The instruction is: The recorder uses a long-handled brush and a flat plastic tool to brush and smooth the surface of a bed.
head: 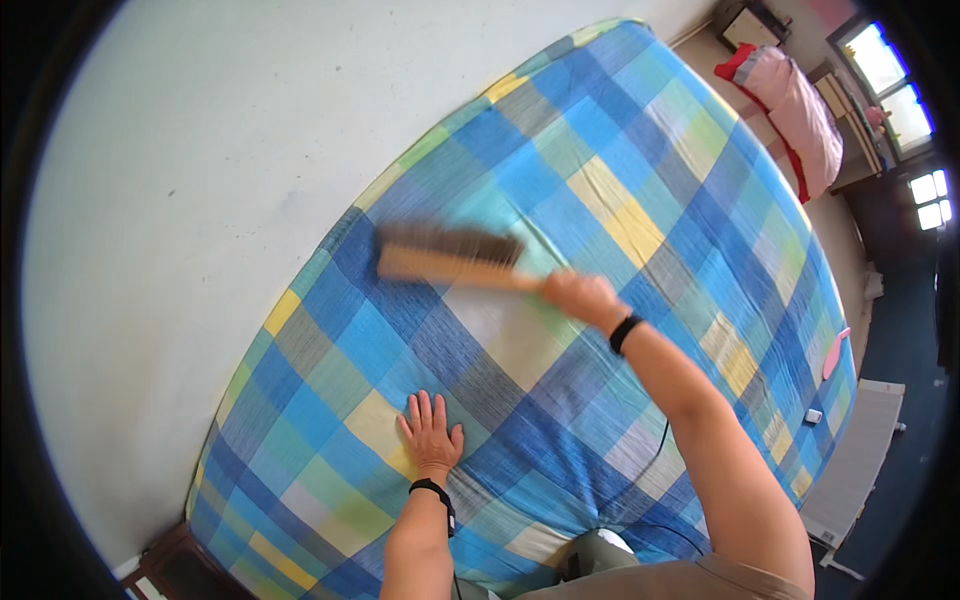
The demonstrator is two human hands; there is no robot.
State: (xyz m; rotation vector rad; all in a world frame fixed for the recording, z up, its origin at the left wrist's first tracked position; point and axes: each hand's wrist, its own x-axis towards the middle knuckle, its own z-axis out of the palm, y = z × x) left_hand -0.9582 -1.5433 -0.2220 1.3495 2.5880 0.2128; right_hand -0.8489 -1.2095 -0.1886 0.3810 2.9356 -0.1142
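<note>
My right hand (586,298) grips the handle of a wooden bed brush (442,268) with dark bristles. The brush is blurred, and its head points left over the checked bedsheet (517,330); whether the bristles touch the cloth cannot be told. Nearer to me, my left hand (433,439) lies palm down on the sheet with its fingers spread, holding nothing. Each wrist wears a black band. Blue, green, yellow and grey squares pattern the sheet, which shows creases around the brush and in front of my knee.
A white wall (187,225) borders the bed's left side. Toward the right edge lie a pink comb-like object (834,355) and a small white item (813,416). A thin black cable (660,448) crosses the sheet. Beyond stand a grey panel (855,450) and pink bedding (806,112).
</note>
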